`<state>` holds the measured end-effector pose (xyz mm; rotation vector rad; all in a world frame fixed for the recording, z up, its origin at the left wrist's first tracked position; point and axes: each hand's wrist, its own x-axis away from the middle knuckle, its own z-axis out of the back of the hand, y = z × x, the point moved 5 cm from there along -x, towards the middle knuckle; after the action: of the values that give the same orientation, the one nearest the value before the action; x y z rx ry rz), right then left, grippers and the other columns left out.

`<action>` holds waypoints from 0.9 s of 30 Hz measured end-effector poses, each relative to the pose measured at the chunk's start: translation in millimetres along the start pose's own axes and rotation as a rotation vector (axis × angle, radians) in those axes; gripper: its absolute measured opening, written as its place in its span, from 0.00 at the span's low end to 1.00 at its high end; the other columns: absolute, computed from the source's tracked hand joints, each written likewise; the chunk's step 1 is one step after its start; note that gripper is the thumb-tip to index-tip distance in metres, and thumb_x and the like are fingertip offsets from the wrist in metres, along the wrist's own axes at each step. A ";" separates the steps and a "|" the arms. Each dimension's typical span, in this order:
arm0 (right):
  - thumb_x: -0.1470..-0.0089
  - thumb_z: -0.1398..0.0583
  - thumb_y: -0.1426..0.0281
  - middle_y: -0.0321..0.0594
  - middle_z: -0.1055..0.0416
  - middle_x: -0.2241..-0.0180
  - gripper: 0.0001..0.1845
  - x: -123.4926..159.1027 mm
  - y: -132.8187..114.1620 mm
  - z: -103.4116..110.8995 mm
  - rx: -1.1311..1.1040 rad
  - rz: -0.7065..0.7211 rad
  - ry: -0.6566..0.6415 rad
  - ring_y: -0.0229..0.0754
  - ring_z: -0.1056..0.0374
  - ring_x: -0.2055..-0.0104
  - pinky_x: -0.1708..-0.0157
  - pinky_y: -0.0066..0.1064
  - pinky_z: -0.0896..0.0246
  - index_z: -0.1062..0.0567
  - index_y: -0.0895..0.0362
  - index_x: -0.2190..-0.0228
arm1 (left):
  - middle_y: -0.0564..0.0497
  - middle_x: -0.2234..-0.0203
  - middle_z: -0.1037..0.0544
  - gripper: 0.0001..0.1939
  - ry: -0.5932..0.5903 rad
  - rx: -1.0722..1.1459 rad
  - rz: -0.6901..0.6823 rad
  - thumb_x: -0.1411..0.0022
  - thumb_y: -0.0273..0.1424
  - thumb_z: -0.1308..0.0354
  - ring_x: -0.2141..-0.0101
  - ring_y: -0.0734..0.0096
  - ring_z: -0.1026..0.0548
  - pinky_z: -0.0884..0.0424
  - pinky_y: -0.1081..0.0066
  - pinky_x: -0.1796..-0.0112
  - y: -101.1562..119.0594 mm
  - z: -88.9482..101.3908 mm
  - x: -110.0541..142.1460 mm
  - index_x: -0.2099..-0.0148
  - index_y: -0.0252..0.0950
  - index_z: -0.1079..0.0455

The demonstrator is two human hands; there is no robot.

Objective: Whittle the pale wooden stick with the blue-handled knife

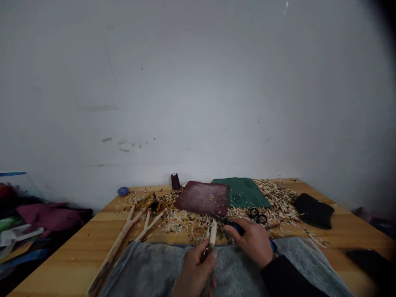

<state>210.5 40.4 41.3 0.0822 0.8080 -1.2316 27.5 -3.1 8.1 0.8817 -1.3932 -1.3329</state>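
My left hand [198, 268] is closed round a wooden stick [213, 232]. Its upper end is pale and peeled, and bark shows lower down by my fingers. My right hand [253, 244] grips a knife [237, 227] with a blue and black handle. The dark blade points left and lies close to the stick's pale tip; whether it touches I cannot tell. Both hands are over a grey cloth [154, 264] along the table's near edge. Left of them lie a long peeled forked branch [119, 239] and a smaller forked stick [147, 228].
Wood shavings [177, 222] litter the wooden table [71, 255]. Behind my hands lie a maroon sheet [202, 198], a green sheet [246, 193], scissors [258, 216] and a black piece [314, 210]. A thread cone [175, 181] and blue round object [123, 191] stand near the wall.
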 end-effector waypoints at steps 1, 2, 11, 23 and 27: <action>0.41 0.46 0.50 0.39 0.22 0.68 0.21 0.7 -4.4 -0.6 -0.026 0.020 -0.009 0.43 0.26 0.66 0.68 0.29 0.37 0.23 0.50 0.63 | 0.60 0.89 0.31 0.34 -0.002 0.003 0.001 0.44 0.50 0.45 0.91 0.77 0.39 0.42 0.78 0.89 -0.2 -0.2 -0.3 0.43 0.32 0.39; 0.41 0.46 0.50 0.39 0.22 0.67 0.20 1.2 -7.9 -0.8 -0.048 0.037 -0.016 0.43 0.26 0.66 0.67 0.29 0.37 0.23 0.50 0.63 | 0.60 0.89 0.32 0.34 -0.006 0.002 0.000 0.45 0.50 0.45 0.91 0.77 0.39 0.42 0.78 0.89 -0.4 -0.6 -0.6 0.43 0.32 0.39; 0.40 0.50 0.47 0.43 0.23 0.64 0.26 5.6 -22.3 -2.5 -0.103 0.118 -0.012 0.44 0.27 0.63 0.62 0.31 0.36 0.23 0.53 0.60 | 0.59 0.90 0.31 0.34 -0.060 0.098 -0.040 0.44 0.49 0.44 0.91 0.77 0.38 0.43 0.78 0.88 -2.2 -4.5 -1.8 0.43 0.30 0.38; 0.39 0.49 0.50 0.41 0.22 0.65 0.23 -0.8 11.4 4.7 -0.091 -0.001 0.087 0.45 0.25 0.64 0.65 0.30 0.35 0.23 0.52 0.61 | 0.59 0.92 0.31 0.35 -0.058 0.244 0.050 0.48 0.51 0.42 0.91 0.77 0.39 0.44 0.78 0.88 -2.8 -7.8 1.3 0.46 0.31 0.35; 0.41 0.47 0.49 0.41 0.22 0.64 0.22 4.0 -17.7 3.9 -0.151 0.134 0.022 0.43 0.26 0.63 0.64 0.29 0.35 0.23 0.51 0.61 | 0.58 0.92 0.30 0.32 -0.079 0.247 0.030 0.46 0.50 0.43 0.92 0.78 0.39 0.45 0.79 0.89 -0.3 -7.0 0.4 0.46 0.31 0.35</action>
<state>197.7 28.9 48.1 0.0269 0.8972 -1.0419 34.1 -5.4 7.3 0.9738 -1.6515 -1.2006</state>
